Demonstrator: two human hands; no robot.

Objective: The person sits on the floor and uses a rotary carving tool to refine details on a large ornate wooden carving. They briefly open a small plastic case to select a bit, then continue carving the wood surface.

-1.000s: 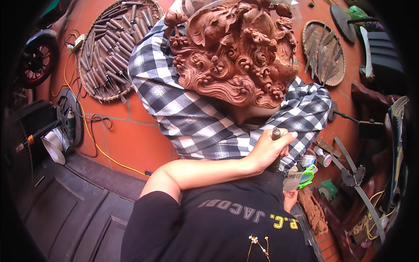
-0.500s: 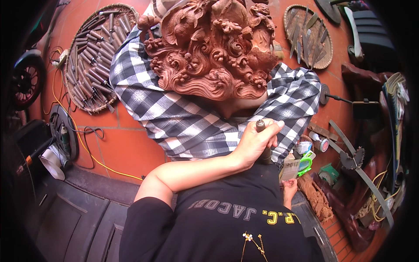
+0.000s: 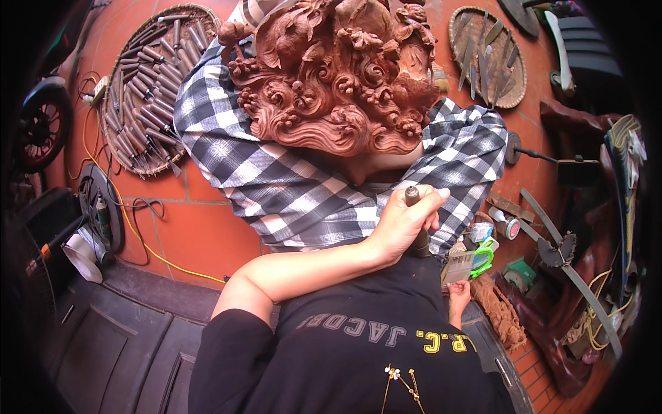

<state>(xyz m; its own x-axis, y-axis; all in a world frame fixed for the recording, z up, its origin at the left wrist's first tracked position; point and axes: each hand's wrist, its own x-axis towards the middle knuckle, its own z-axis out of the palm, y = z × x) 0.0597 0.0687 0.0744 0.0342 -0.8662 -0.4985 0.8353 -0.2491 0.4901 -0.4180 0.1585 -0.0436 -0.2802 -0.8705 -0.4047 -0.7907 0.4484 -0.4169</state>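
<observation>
Wkshp, carved wood (image 3: 338, 90), 2 tool baskets (image 3: 105, 114)

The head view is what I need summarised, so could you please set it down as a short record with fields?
Left hand: closed around a dark cylindrical tool
Right hand: beside a grey package; grip unclear
Carving: reddish-brown, ornate, beyond the hands
Left basket: many brown-handled tools
Right basket: flat blades
Legs: black-and-white plaid
Floor: orange tiles
</observation>
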